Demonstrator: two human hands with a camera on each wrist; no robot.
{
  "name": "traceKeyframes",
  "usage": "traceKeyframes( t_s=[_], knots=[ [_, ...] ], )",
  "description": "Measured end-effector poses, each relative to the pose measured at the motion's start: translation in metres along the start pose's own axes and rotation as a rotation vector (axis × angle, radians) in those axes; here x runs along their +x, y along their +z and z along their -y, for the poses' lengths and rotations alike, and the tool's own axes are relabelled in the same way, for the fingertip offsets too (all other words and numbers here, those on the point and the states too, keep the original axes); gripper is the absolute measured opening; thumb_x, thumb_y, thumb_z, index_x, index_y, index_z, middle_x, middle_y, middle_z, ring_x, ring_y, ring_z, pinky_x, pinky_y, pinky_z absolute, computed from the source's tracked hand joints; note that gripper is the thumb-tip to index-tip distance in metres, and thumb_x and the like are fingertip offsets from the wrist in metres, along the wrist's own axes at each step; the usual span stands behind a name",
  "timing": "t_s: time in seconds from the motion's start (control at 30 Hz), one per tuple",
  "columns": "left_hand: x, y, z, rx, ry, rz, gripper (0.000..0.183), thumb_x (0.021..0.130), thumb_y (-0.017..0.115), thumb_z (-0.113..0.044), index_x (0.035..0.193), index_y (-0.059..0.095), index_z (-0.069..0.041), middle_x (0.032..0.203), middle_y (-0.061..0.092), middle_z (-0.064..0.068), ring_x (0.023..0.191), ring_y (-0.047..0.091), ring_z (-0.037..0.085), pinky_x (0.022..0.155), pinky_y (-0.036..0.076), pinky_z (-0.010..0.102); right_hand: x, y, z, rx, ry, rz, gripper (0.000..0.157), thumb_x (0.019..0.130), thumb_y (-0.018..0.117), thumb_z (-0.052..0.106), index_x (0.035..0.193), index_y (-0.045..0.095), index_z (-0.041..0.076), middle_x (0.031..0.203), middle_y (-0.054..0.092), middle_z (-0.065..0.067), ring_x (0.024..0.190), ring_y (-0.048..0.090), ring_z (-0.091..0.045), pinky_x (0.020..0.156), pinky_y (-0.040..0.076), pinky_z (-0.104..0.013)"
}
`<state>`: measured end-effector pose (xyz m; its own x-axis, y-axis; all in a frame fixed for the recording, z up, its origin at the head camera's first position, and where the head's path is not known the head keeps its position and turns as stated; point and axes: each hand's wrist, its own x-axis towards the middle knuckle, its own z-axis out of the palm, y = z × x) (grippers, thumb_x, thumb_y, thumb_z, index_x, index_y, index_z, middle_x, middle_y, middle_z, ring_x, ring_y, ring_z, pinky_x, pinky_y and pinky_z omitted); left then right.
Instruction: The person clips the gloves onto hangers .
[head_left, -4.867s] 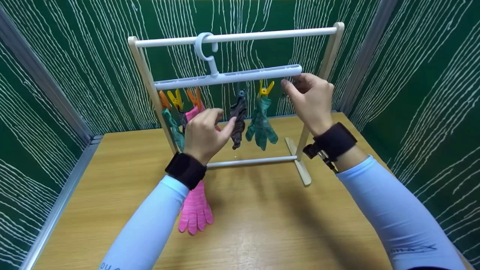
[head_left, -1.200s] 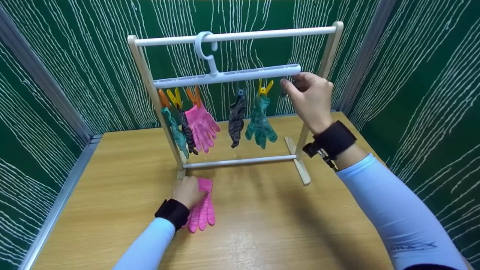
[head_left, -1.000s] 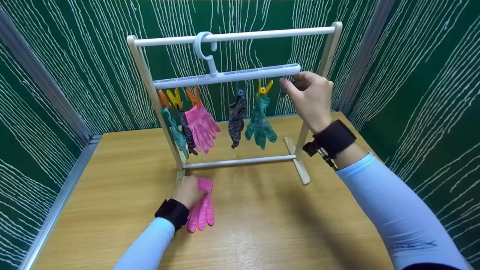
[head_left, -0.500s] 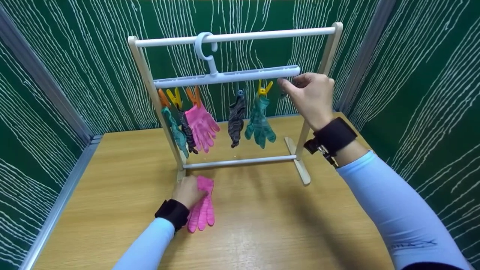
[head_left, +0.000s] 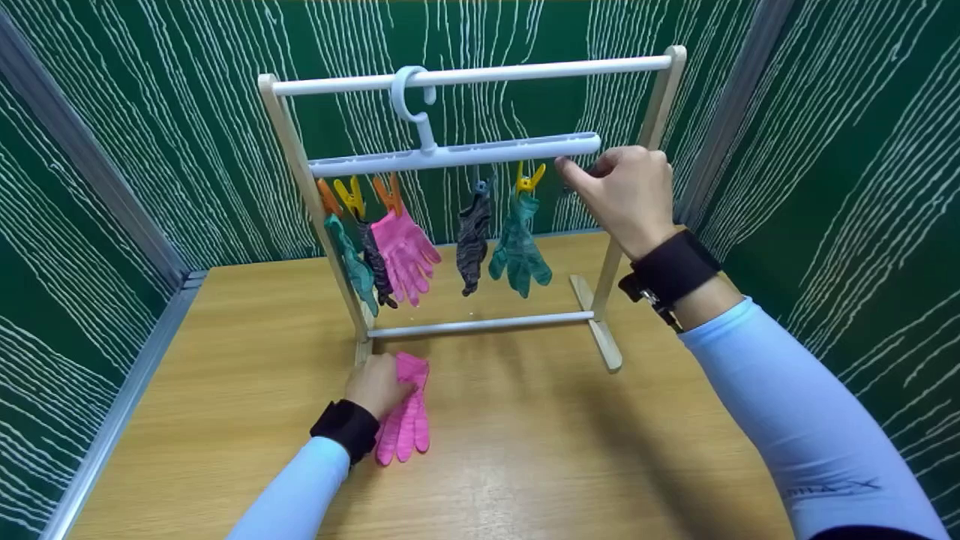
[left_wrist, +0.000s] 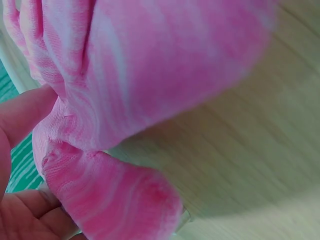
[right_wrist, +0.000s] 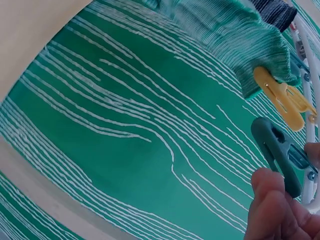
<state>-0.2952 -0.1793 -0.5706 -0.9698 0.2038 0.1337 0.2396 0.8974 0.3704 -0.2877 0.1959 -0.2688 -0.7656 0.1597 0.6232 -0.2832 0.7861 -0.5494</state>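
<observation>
A pink glove (head_left: 409, 426) lies on the table, fingers toward the near side. My left hand (head_left: 377, 384) grips its cuff side; in the left wrist view the thumb (left_wrist: 27, 112) presses the bunched pink fabric with other fingers below. My right hand (head_left: 630, 196) is at the right end of the white hanger (head_left: 510, 152). There it pinches a dark green clothespin (right_wrist: 275, 152), which the head view mostly hides. Beside that clothespin a yellow clothespin (right_wrist: 280, 100) holds a green glove (head_left: 520, 251).
The hanger hangs from a wooden rack (head_left: 472, 76). On its left part are a green glove (head_left: 354, 266), a dark glove and a pink glove (head_left: 406, 255), in orange and yellow clothespins. A dark grey glove (head_left: 472, 246) hangs near the middle from a blue clothespin.
My left hand has come down from beside the hanging pink glove and taken hold of the one on the table. Lately my right hand has shifted slightly right at the clothespin.
</observation>
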Motion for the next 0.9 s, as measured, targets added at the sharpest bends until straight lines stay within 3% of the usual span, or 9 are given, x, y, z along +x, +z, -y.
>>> traceKeyframes(
  t_s=[0.17, 0.23, 0.37, 0.67, 0.77, 0.9],
  knots=[
    [-0.021, -0.043, -0.040, -0.053, -0.014, 0.041, 0.021, 0.087, 0.087, -0.019, 0.098, 0.080, -0.003, 0.100, 0.080, 0.024, 0.094, 0.077, 0.048, 0.083, 0.062, 0.063, 0.001, -0.002, 0.000, -0.032, -0.024, 0.016, 0.057, 0.101, 0.075, 0.050, 0.075, 0.078, -0.001, 0.065, 0.068, -0.015, 0.054, 0.049, -0.016, 0.050, 0.030, -0.025],
    [-0.024, -0.051, -0.050, -0.058, -0.038, 0.066, 0.022, 0.088, 0.087, -0.017, 0.101, 0.080, -0.001, 0.101, 0.080, 0.024, 0.097, 0.077, 0.047, 0.086, 0.062, 0.063, 0.001, -0.003, 0.000, -0.039, -0.030, 0.021, 0.057, 0.101, 0.075, 0.049, 0.074, 0.078, -0.001, 0.065, 0.068, -0.014, 0.055, 0.050, -0.017, 0.050, 0.031, -0.025],
    [-0.025, -0.053, -0.054, -0.050, -0.050, 0.081, 0.021, 0.090, 0.086, -0.017, 0.104, 0.081, -0.002, 0.103, 0.080, 0.024, 0.098, 0.078, 0.046, 0.088, 0.062, 0.061, 0.003, -0.003, 0.000, -0.042, -0.036, 0.024, 0.055, 0.101, 0.074, 0.047, 0.071, 0.075, 0.000, 0.060, 0.063, -0.010, 0.053, 0.048, -0.017, 0.049, 0.029, -0.026],
    [-0.022, -0.046, -0.049, -0.060, 0.004, 0.031, 0.019, 0.091, 0.082, -0.007, 0.110, 0.082, -0.003, 0.101, 0.080, 0.025, 0.093, 0.078, 0.046, 0.081, 0.062, 0.060, 0.004, -0.003, 0.005, -0.028, -0.036, -0.005, 0.050, 0.100, 0.075, 0.040, 0.065, 0.067, 0.005, 0.057, 0.053, -0.001, 0.049, 0.043, -0.013, 0.048, 0.027, -0.026],
    [-0.021, -0.048, -0.053, -0.067, -0.019, 0.032, 0.015, 0.091, 0.081, -0.007, 0.104, 0.081, 0.000, 0.100, 0.079, 0.026, 0.093, 0.077, 0.048, 0.082, 0.062, 0.062, 0.003, -0.003, 0.007, -0.024, -0.044, -0.023, 0.048, 0.100, 0.076, 0.037, 0.065, 0.066, 0.006, 0.057, 0.052, -0.001, 0.049, 0.042, -0.012, 0.048, 0.027, -0.026],
    [-0.013, -0.034, -0.043, -0.036, 0.008, -0.034, 0.008, 0.089, 0.080, -0.010, 0.090, 0.076, -0.002, 0.092, 0.078, 0.025, 0.084, 0.077, 0.045, 0.070, 0.060, 0.063, 0.003, -0.001, 0.008, -0.023, -0.068, -0.044, 0.045, 0.099, 0.076, 0.031, 0.064, 0.067, 0.004, 0.058, 0.053, -0.002, 0.050, 0.041, -0.011, 0.048, 0.026, -0.024]
  ],
)
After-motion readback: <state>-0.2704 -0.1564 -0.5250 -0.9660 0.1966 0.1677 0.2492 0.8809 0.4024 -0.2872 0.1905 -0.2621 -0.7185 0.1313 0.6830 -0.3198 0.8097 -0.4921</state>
